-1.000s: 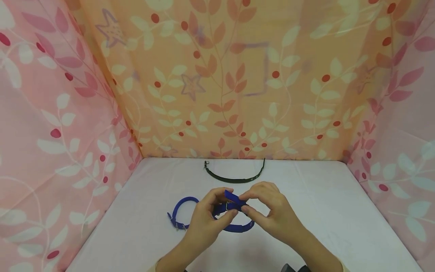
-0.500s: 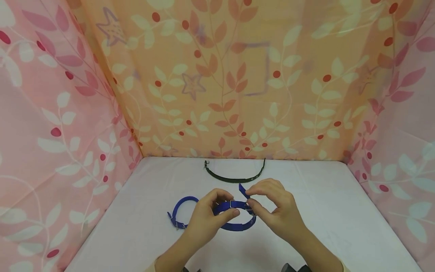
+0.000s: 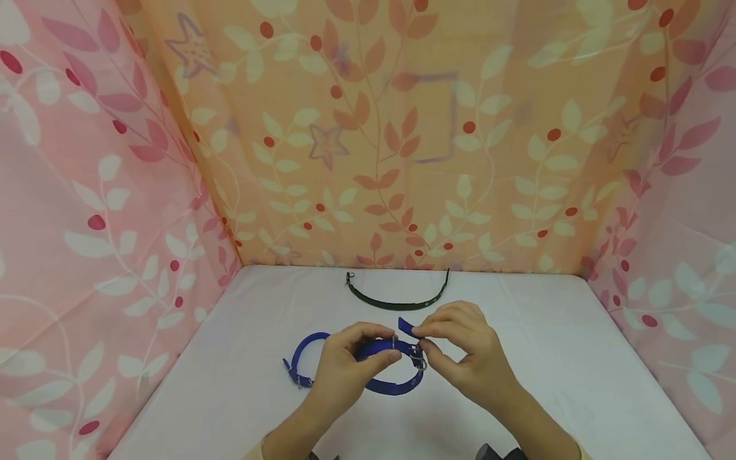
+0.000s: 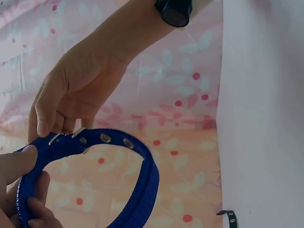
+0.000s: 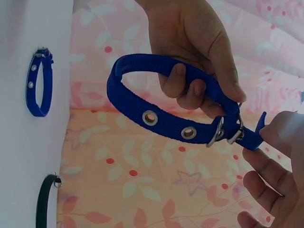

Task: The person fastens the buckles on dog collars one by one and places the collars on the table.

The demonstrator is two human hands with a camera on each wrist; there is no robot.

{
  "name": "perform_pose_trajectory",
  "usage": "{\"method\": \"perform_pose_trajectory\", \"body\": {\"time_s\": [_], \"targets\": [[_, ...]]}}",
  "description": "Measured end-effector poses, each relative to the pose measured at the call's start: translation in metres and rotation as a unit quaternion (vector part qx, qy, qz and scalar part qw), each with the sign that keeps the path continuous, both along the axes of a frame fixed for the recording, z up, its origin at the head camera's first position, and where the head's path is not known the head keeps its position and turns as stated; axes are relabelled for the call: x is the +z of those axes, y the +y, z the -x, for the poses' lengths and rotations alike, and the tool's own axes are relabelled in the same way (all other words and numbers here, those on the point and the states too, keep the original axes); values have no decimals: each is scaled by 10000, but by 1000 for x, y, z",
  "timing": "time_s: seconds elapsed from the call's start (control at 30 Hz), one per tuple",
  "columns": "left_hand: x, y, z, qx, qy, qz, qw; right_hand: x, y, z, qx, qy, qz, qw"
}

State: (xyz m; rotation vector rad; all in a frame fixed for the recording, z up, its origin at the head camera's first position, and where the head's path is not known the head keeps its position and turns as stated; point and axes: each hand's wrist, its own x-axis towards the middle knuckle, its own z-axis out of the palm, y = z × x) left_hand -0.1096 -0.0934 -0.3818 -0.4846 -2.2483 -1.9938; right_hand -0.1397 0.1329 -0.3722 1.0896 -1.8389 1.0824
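Observation:
A blue collar with metal eyelets, a buckle and a ring forms a loop between the two hands, above the table. The left hand grips its band near the buckle, thumb in front. At the loop's right side, the right hand pinches the pointed strap end between thumb and fingers. In the right wrist view the strap end passes through the buckle, and the left hand has its fingers curled round the band.
A second blue collar, closed in a loop, lies on the white table left of the hands, partly behind the left hand. A dark green collar lies curved near the back edge. Patterned fabric stands behind and at both sides.
Compared with earlier, the right hand has shifted right and up a little with the strap end. The loop has turned slightly, and its metal ring shows more clearly.

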Motion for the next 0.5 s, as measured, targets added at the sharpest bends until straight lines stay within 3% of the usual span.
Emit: {"method": "perform_pose_trajectory", "body": {"time_s": [0.23,0.5], "targets": [[-1,3,-2,111,181,-261,9994,3,1,2,-32,409,-181,9990],[-1,5,-3,-42,-24,-474,9989,4,2,1,-70,462,-458,9979]]}}
